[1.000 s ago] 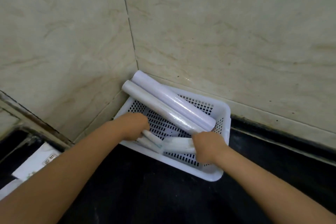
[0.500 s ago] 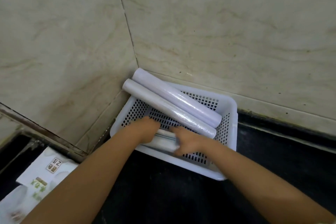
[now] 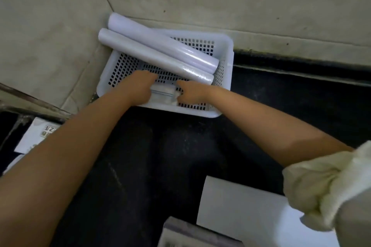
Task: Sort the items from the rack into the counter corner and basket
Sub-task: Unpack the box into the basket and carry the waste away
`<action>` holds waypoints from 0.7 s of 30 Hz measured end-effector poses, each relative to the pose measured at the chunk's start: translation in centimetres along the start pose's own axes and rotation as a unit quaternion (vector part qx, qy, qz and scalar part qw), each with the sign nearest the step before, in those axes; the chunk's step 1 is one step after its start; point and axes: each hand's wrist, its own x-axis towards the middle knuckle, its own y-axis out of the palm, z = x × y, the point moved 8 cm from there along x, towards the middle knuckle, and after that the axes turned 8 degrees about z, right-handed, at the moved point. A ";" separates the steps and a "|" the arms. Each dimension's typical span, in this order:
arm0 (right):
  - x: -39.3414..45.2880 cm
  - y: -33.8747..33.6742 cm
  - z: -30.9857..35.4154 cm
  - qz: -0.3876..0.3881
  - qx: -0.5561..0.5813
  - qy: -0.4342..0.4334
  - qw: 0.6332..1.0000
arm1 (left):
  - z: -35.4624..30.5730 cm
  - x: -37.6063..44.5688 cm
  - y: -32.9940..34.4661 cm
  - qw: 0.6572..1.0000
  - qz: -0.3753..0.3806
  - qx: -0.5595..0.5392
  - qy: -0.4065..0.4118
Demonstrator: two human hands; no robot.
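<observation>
2 hands (image 3: 140, 88) on packet (image 3: 162, 94) in basket (image 3: 226, 50)

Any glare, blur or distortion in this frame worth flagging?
Head view: glare streaks on the two rolls in the basket; sleeve and the box at the bottom edge are blurred; wide-angle bending shows in the wall joints; the dark counter hides detail.

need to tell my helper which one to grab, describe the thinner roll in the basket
Find the white perforated basket pushed into the tiled wall corner. Two long pale rolls lie diagonally across it, side by side. The thinner roll is the nearer one, closest to both hands.
</observation>
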 end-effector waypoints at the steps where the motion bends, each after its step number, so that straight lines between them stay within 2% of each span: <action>1: -0.6 -0.1 0.1 -0.007 -0.008 -0.003 1.000 | -0.7 -1.0 -0.2 1.000 -0.018 -0.004 0.008; 3: -2.7 -0.4 0.6 -0.032 -0.031 -0.020 0.999 | -2.5 -3.3 -0.3 0.998 -0.055 -0.012 0.032; 6: -6.9 -0.7 1.8 -0.103 -0.052 -0.078 0.990 | -6.5 -7.7 -0.2 0.982 -0.143 -0.011 0.119; 8: -10.2 -0.2 2.2 -0.147 -0.056 -0.121 0.980 | -8.6 -10.6 0.9 0.976 -0.159 0.000 0.146; 11: -15.3 2.0 1.9 -0.187 -0.051 -0.173 0.966 | -10.9 -14.5 3.8 0.975 -0.140 -0.010 0.171; 13: -17.9 4.0 0.7 -0.187 -0.039 -0.182 0.965 | -12.0 -17.0 6.2 0.975 -0.122 -0.023 0.183; 16: -20.9 7.2 -2.3 -0.159 -0.028 -0.130 0.978 | -12.9 -19.9 10.4 0.979 -0.075 -0.040 0.185; 19: -23.9 9.4 -5.7 -0.174 -0.012 -0.060 0.983 | -13.4 -21.9 14.4 0.984 -0.007 -0.036 0.175; 21: -25.6 11.2 -7.5 -0.165 -0.016 -0.025 0.986 | -13.7 -22.9 15.6 0.984 -0.002 -0.035 0.176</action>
